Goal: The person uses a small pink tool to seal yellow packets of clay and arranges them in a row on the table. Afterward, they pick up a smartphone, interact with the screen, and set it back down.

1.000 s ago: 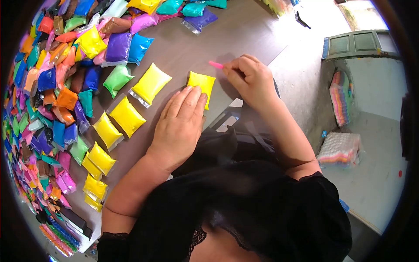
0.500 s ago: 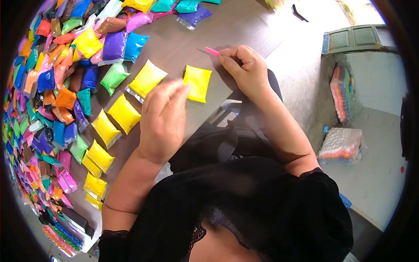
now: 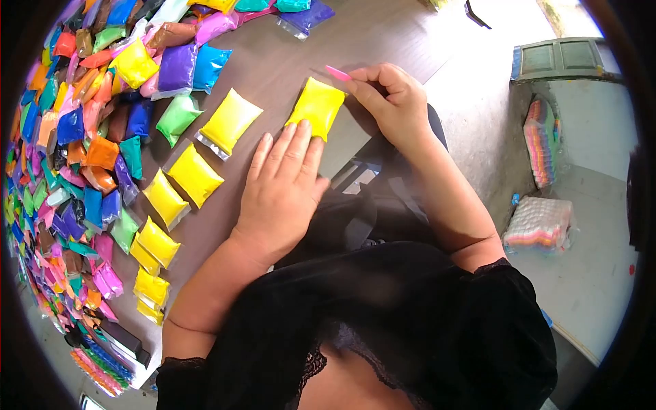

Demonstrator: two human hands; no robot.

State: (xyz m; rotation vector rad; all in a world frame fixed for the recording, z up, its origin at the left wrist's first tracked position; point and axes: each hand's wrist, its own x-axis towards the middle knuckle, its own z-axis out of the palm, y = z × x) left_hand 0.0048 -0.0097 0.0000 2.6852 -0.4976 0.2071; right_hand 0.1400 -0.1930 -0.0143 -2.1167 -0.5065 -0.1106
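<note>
My left hand (image 3: 280, 181) lies flat, fingers stretched out, with its fingertips on the lower edge of a yellow packet (image 3: 317, 108). My right hand (image 3: 393, 99) pinches a small pink tool (image 3: 337, 73) between thumb and index finger, just above the packet's right corner. Left of the packet lies another yellow packet (image 3: 231, 121) with a clear edge. Further yellow packets (image 3: 195, 175) run in a row down the table toward the lower left.
A large heap of coloured packets (image 3: 102, 154) covers the left side of the brown table (image 3: 273, 68). Colourful strips (image 3: 99, 369) lie at the lower left. Wrapped stacks (image 3: 540, 222) are at the right, near a green cabinet (image 3: 564, 57).
My left hand has come down and opened flat onto the yellow packet. That packet now lies tilted, slightly further up and right. My right hand has shifted slightly right with the pink tool.
</note>
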